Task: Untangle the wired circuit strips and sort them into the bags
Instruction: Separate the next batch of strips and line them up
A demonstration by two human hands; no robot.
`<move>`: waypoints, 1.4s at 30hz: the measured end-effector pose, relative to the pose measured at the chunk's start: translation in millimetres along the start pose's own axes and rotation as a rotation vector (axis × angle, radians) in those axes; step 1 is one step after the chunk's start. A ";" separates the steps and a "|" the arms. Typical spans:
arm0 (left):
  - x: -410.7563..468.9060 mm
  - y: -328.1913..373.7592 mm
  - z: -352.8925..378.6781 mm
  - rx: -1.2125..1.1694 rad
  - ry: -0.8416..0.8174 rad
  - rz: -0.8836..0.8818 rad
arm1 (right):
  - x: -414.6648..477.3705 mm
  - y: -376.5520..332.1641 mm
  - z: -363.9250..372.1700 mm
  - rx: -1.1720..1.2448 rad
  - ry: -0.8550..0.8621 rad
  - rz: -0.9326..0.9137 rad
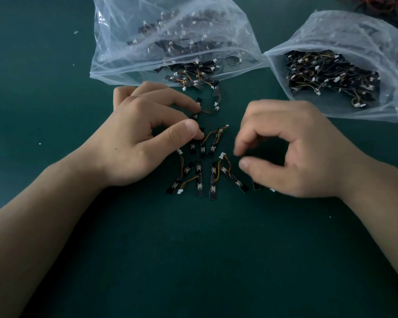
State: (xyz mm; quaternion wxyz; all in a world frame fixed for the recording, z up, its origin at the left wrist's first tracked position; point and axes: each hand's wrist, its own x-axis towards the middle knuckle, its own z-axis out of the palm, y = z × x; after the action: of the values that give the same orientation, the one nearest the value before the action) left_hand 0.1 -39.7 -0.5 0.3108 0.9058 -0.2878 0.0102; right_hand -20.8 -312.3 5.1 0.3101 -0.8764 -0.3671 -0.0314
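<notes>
Several black circuit strips with orange wires and white plugs lie on the green mat between my hands: a small cluster (202, 148) and below it a fanned row (213, 180). My left hand (145, 136) rests over the upper strips, its index tip on the wire of a strip (199, 102) and its thumb tip beside the cluster. My right hand (292, 152) hovers blurred to the right of the row, fingers loosely curved, thumb and index apart with nothing between them; it partly hides one strip (256, 186). Two clear bags of strips lie behind: a left bag (106, 72) and a right bag (388, 111).
The left bag's mouth faces me, with strips (186, 80) spilling out just beyond my left hand. A dark tangle of red and black wires (381, 8) sits at the far right corner. The green mat (193, 249) stretches toward me between my forearms.
</notes>
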 end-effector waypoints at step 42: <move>5.8 -4.3 6.5 0.057 0.077 -0.076 | 18.7 19.4 13.6 -0.180 0.089 0.242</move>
State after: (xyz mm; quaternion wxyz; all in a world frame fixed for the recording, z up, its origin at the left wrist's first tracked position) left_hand 6.1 -43.6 -6.9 0.2961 0.9234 -0.2407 0.0415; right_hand 3.3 -303.4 -10.7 0.2476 -0.9363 -0.2403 -0.0653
